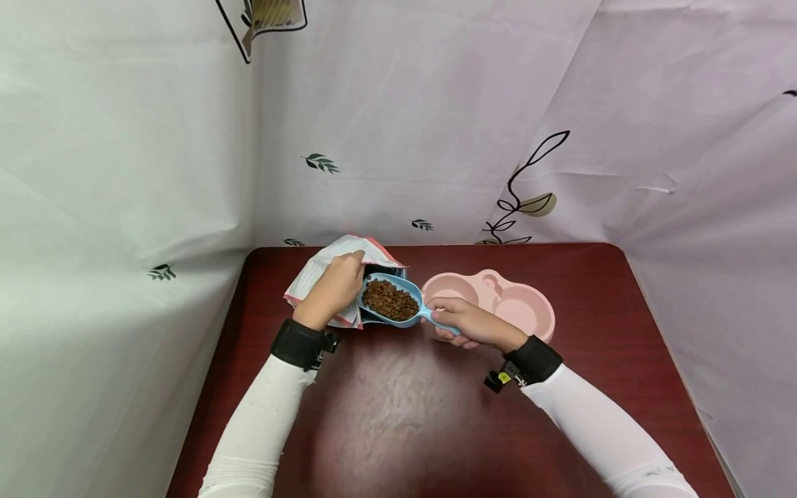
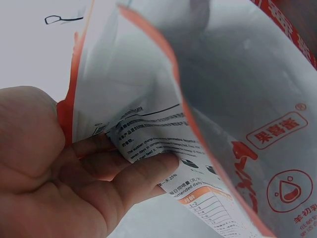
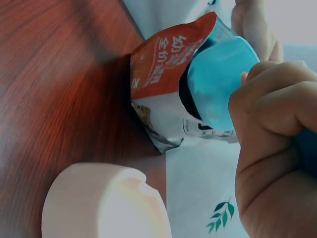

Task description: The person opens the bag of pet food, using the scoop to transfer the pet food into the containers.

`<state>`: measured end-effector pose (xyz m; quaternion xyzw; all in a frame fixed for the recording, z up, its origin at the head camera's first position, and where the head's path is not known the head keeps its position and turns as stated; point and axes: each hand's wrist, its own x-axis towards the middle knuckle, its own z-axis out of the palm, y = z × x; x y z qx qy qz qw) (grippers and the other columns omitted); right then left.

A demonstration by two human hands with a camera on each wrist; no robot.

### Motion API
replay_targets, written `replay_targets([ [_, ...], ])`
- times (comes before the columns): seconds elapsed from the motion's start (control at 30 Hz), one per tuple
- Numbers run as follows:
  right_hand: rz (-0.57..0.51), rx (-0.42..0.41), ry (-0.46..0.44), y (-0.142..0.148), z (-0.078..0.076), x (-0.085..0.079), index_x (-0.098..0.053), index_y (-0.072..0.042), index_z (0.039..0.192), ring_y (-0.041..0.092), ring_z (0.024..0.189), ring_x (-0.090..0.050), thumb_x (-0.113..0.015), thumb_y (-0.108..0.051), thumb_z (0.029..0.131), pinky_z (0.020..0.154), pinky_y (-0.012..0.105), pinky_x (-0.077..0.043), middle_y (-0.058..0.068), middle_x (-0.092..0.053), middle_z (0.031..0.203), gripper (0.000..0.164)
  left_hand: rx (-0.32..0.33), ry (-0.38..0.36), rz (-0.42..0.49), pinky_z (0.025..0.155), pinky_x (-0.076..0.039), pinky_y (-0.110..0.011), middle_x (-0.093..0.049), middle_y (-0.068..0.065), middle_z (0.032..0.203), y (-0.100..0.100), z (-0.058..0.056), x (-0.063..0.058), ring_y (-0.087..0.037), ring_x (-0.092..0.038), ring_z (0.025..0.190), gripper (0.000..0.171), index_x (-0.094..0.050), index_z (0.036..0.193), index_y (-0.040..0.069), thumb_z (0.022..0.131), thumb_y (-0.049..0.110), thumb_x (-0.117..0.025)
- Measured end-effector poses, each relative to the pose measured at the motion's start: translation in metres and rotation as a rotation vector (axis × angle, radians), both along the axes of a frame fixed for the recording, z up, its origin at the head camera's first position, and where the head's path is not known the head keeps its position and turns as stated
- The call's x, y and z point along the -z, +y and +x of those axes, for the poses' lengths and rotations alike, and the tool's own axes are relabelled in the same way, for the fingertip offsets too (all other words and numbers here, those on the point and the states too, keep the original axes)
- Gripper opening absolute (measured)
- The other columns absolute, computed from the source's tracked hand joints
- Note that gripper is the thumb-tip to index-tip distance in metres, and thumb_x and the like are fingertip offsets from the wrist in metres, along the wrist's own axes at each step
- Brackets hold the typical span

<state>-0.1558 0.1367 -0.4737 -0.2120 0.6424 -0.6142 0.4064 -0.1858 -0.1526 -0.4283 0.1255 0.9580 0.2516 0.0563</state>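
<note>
A light-blue scoop [image 1: 409, 320] full of brown kibble [image 1: 389, 299] is level at the mouth of a white and red pet food bag [image 1: 324, 270]. My right hand [image 1: 467, 321] grips the scoop by its handle; in the right wrist view the scoop's underside [image 3: 218, 82] overlaps the bag's opening. With its fingers at the rim, my left hand [image 1: 336, 283] holds the bag by its upper side. Close up in the left wrist view, the left fingers [image 2: 143, 181] pinch the printed bag wall, and the mouth gapes beside them. The bag's inside shows only partly.
Just right of the scoop stands a pink double bowl [image 1: 523, 311], partly behind my right hand. Everything rests on a dark red wooden table [image 1: 398, 415]. White cloth walls [image 1: 398, 138] with leaf prints rise behind the table and along its sides.
</note>
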Motion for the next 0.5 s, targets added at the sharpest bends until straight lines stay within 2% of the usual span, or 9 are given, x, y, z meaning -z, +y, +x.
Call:
replay_targets([
  [0.1,-0.001,-0.004,0.008,0.006,0.001,0.001,-0.05,0.0,0.111,0.004,0.044,-0.024,-0.039,-0.025,0.113,0.038,0.02,-0.019,-0.001,-0.04,0.07,0.028,-0.006,0.019,-0.011,0.105,-0.052,-0.051,-0.058,-0.031,0.142,-0.001,-0.001,0.0,-0.041,-0.057,0.133,0.044,-0.048,0.147,-0.011,0.11,0.009,-0.037],
  [0.2,0.002,-0.011,0.019,0.015,0.003,0.002,-0.05,-0.001,0.109,0.004,0.044,-0.024,-0.039,-0.027,0.114,0.038,0.02,-0.019,-0.001,-0.041,0.07,0.029,-0.01,0.009,-0.003,0.109,-0.048,-0.053,-0.056,-0.031,0.144,-0.002,0.0,0.0,-0.042,-0.052,0.138,0.045,-0.046,0.149,-0.011,0.11,0.009,-0.036],
  [0.4,-0.016,-0.015,0.024,0.043,0.01,0.003,-0.051,-0.001,0.113,0.005,0.044,-0.025,-0.04,-0.029,0.114,0.036,0.022,-0.019,-0.001,-0.041,0.071,0.031,-0.006,-0.016,0.006,0.106,-0.05,-0.051,-0.054,-0.03,0.147,-0.002,0.0,0.001,-0.042,-0.052,0.138,0.046,-0.044,0.15,-0.009,0.11,0.01,-0.036],
  [0.5,-0.032,-0.015,0.027,0.059,0.012,0.002,-0.05,0.0,0.115,0.005,0.044,-0.023,-0.038,-0.027,0.114,0.035,0.025,-0.017,0.0,-0.039,0.071,0.03,-0.005,-0.026,0.007,0.097,-0.054,-0.047,-0.053,-0.03,0.149,-0.002,0.0,0.001,-0.042,-0.06,0.128,0.046,-0.044,0.151,-0.01,0.11,0.01,-0.035],
])
